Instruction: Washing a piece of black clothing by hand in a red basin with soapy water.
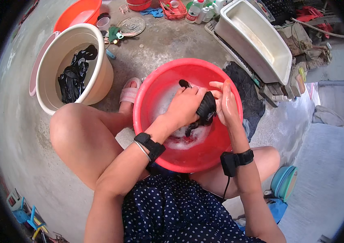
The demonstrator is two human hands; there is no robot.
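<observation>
A red plastic basin point(210, 156) with foamy water stands on the floor between the knees. Over it, my left hand point(185, 104) is closed around a wet black cloth point(206, 109), part of which hangs down toward the suds. At the cloth's right side is my right hand point(226, 101), its fingers raised and apart, its palm side close against the bunched fabric. Whether the right thumb grips the cloth is hard to tell. Each wrist wears a black strap.
A cream bucket point(106, 79) with black cloths point(73, 77) in water stands at left. Dark fabric point(246, 94) lies right of the basin, beside a long white tub point(252, 39). Behind are an orange basin point(77, 13), bottles point(194, 12) and a red basket point(174, 10).
</observation>
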